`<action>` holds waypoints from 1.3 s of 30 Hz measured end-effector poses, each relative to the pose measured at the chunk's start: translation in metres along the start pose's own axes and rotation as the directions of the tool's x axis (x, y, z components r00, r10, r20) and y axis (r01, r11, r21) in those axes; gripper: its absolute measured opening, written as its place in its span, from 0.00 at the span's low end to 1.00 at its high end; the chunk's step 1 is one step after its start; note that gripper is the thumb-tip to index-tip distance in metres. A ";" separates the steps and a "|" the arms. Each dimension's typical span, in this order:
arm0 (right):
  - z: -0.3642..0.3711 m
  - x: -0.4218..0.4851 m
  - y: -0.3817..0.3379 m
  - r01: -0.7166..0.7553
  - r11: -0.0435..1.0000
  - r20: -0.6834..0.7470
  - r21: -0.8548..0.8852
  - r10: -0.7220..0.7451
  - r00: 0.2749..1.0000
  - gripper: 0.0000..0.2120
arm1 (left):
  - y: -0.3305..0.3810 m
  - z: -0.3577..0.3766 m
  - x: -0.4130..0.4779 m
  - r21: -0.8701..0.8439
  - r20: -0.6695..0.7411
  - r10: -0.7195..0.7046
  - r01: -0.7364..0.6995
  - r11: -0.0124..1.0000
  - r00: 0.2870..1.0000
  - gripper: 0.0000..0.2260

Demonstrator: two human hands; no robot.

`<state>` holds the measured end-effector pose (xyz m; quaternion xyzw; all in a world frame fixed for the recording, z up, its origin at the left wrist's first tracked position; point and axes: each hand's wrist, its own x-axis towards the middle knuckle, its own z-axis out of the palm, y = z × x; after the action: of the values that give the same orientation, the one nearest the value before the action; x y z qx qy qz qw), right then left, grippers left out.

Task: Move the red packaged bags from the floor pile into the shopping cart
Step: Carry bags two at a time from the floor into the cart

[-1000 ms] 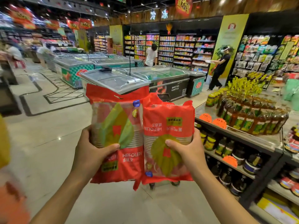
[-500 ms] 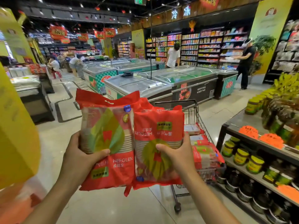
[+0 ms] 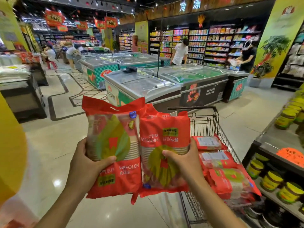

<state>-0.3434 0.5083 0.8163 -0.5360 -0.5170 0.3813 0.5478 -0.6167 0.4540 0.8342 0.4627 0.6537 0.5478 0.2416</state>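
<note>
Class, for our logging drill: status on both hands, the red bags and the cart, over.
Left hand grips left red bag; right hand grips right red bag. Shopping cart ahead-right, loaded bags inside. Path looks clear.

- The shopping cart (image 3: 204, 125), hidden behind the held bags except for one wheel 1.0 s ago, now shows its top bar and wire basket to the right of the right-hand bag (image 3: 164, 129).
- The red bags lying in the cart (image 3: 230, 180) have come into view; three are visible.
- The jar shelf (image 3: 271, 178) has shifted to the right edge of the view.
- The yellow panel (image 3: 9, 145) covers more of the left edge than 1.0 s ago.
- The chest freezers (image 3: 139, 84) now sit at centre, above the left-hand bag (image 3: 113, 145).
</note>
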 end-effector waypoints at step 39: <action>-0.011 0.471 0.099 -0.045 0.998 -0.632 0.034 0.056 0.773 0.33 | 0.034 0.420 0.503 -0.185 0.603 0.241 -0.160 0.970 0.761 0.37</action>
<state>-0.2373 0.9773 0.7942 -0.6420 -0.2850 0.1980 0.6837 -0.4880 1.0978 0.8433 0.6687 0.4496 0.4265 0.4109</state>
